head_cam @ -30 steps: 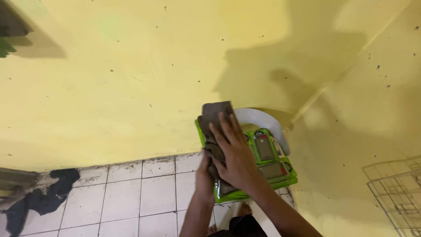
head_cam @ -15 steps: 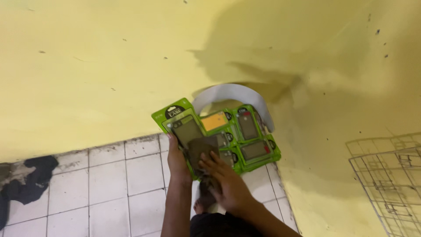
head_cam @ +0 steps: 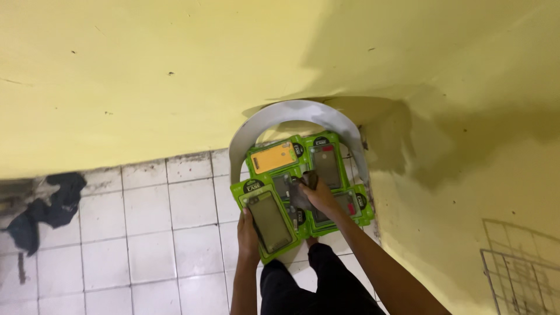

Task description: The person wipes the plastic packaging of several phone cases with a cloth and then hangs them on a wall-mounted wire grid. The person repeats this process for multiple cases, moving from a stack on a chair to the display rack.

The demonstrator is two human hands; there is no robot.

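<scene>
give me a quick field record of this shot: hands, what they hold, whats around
left hand: grips the lower edge of a green phone-case package with a dark case
right hand: rests a dark grey cloth on the fanned green packages
other packages: one with an orange case, one with a grey case
behind: curved grey metal rim, yellow wall
floor: white tiles, dark rag

Both forearms are being shown bare from the near edge of the view up to the hands, with no sleeve reaching into sight. No glove, ring or watch is being worn on the left hand (head_cam: pixel 247 232) or the right hand (head_cam: pixel 318 196), as far as can be told. Black trousers (head_cam: pixel 315 286) are being worn, seen near the bottom centre, with plain dark fabric and no visible markings.
</scene>
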